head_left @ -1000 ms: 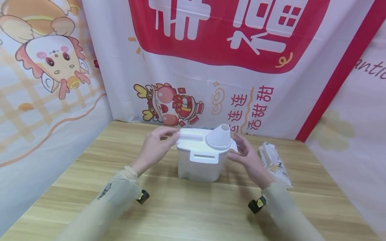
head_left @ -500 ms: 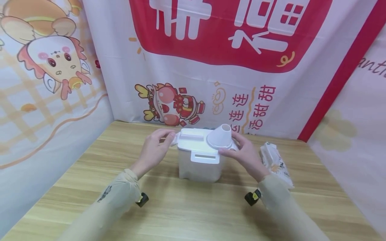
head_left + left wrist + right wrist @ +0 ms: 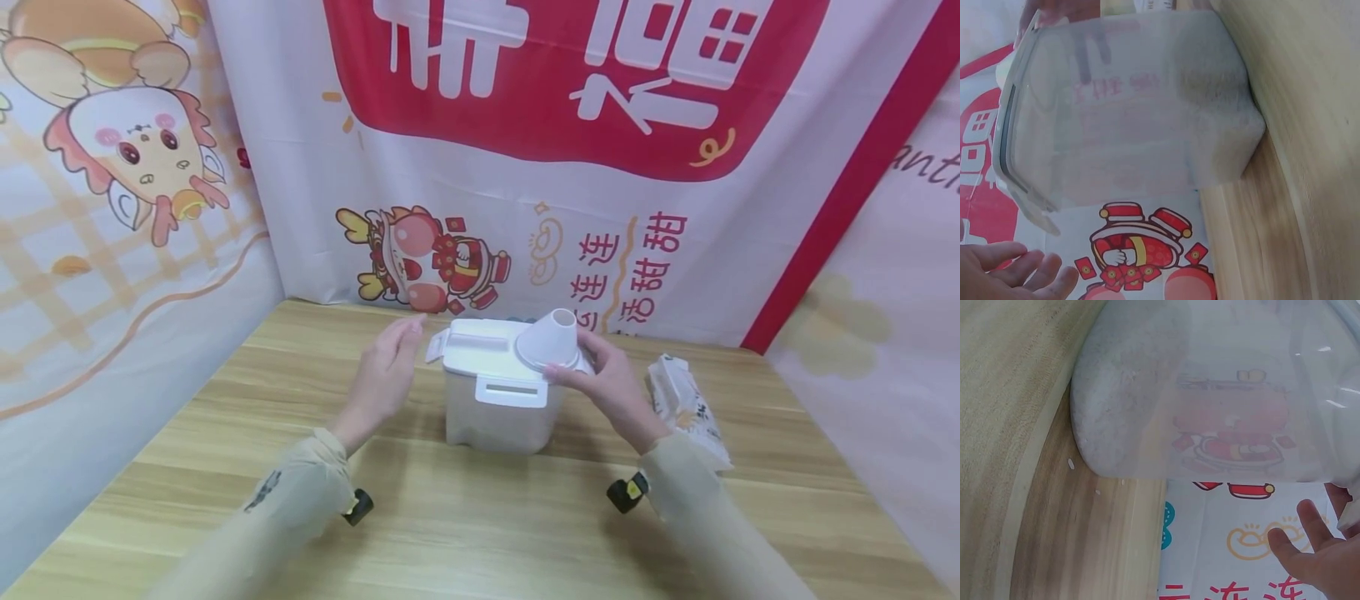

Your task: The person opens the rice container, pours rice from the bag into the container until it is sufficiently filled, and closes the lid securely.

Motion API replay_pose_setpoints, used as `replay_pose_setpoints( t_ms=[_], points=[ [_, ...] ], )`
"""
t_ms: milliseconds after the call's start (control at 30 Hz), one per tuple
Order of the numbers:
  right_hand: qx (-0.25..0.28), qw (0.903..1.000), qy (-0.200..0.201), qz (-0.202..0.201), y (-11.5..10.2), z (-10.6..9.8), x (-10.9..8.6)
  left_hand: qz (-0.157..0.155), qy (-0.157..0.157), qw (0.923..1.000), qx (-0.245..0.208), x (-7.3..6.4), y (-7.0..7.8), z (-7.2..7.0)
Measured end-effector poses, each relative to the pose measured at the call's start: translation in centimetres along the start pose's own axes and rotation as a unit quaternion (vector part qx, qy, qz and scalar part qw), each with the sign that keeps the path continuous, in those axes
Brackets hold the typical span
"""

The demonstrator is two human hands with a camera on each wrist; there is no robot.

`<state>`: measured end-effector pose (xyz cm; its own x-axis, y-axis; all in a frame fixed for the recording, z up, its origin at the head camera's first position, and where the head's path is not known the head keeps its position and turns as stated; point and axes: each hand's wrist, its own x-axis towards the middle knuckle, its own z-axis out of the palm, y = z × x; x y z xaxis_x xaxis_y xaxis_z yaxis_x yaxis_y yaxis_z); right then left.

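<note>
A translucent rice storage container [image 3: 498, 421] stands upright on the table, its white lid [image 3: 480, 337] on top. White grains fill its lower part in both wrist views. Toward the lid's right end a cone-shaped cap [image 3: 551, 342] rises. At the left end a latch [image 3: 438, 345] sticks outward, and a slotted latch [image 3: 512, 391] hangs at the front. My left hand [image 3: 381, 371], fingers extended, is apart from the left latch. With my right hand [image 3: 611, 383] I grip the lid's right end, thumb near the cone's base, some fingers hidden behind it.
A white printed plastic bag [image 3: 686, 412] lies on the wooden table [image 3: 480, 525] to the right of the container. A few loose grains [image 3: 1071, 464] lie beside the container's base. A printed cloth [image 3: 300, 208] hangs close behind the table.
The left latch has swung outward, and my left hand has let go of it and drawn back left. My right hand has shifted inward, bringing the thumb over the lid's front edge.
</note>
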<state>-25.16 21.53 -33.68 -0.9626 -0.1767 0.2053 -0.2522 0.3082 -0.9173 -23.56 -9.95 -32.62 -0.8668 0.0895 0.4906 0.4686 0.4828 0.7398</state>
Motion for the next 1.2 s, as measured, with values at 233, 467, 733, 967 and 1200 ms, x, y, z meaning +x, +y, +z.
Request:
replay_pose_setpoints(
  t_ms=[233,467,733,967,1200],
  points=[
    [0.015,0.9999,-0.002,0.0,0.1,0.1,-0.1,-0.01,-0.017,0.9995,-0.023,-0.5,0.8,0.6],
    [0.02,0.9998,-0.003,0.007,0.1,0.2,-0.1,-0.027,-0.025,0.999,-0.025,-0.5,0.9,0.8],
    [0.015,0.9998,0.0,0.013,-0.1,0.2,0.0,-0.015,-0.02,0.9996,-0.015,-0.8,0.9,1.5],
    [0.014,0.9997,-0.002,0.018,-0.1,0.2,0.0,-0.038,-0.05,0.9969,-0.047,-2.0,0.7,3.1],
    [0.017,0.9998,0.0,0.006,0.1,0.2,0.0,-0.018,-0.024,0.9972,-0.068,-2.8,0.7,4.3]
  ],
)
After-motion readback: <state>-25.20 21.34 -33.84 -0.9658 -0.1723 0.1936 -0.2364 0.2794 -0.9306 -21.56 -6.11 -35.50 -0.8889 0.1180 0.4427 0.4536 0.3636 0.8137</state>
